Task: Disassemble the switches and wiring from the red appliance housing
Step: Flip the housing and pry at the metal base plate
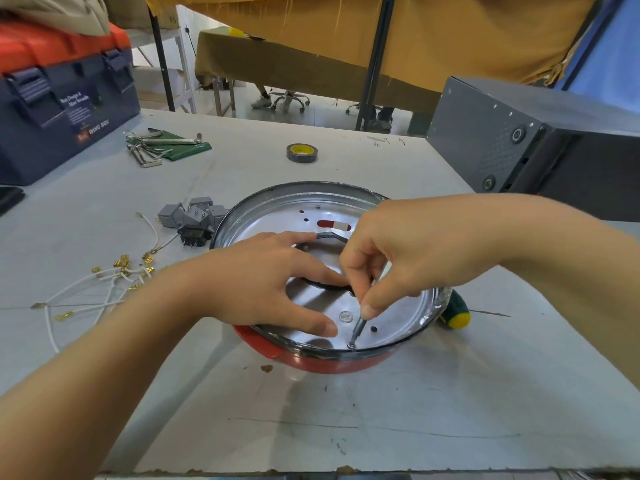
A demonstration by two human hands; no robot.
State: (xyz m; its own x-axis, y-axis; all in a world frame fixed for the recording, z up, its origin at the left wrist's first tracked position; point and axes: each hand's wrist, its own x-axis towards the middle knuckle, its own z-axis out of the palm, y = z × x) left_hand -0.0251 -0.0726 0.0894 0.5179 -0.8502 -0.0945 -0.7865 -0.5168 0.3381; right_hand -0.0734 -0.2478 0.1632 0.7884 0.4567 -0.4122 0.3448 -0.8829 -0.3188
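Observation:
The round red appliance housing (pixel 332 363) lies on the table with its shiny metal inner plate (pixel 277 216) facing up. My right hand (pixel 391 251) pinches a thin screwdriver shaft (pixel 356 329), its tip on a screw (pixel 350 345) near the plate's front rim. My left hand (pixel 273 282) rests flat on the plate with its fingers spread, touching a black curved part (pixel 327 236). To the left of the housing lie several grey switches (pixel 192 213), a black rocker switch (pixel 194 235) and white wires with brass terminals (pixel 114 278).
A green-and-yellow screwdriver handle (pixel 455 311) lies right of the housing. Hex keys on a green pouch (pixel 162 143) and a tape roll (pixel 301 153) sit farther back. A blue-and-orange toolbox (pixel 59 98) stands back left, a grey metal box (pixel 519 140) back right.

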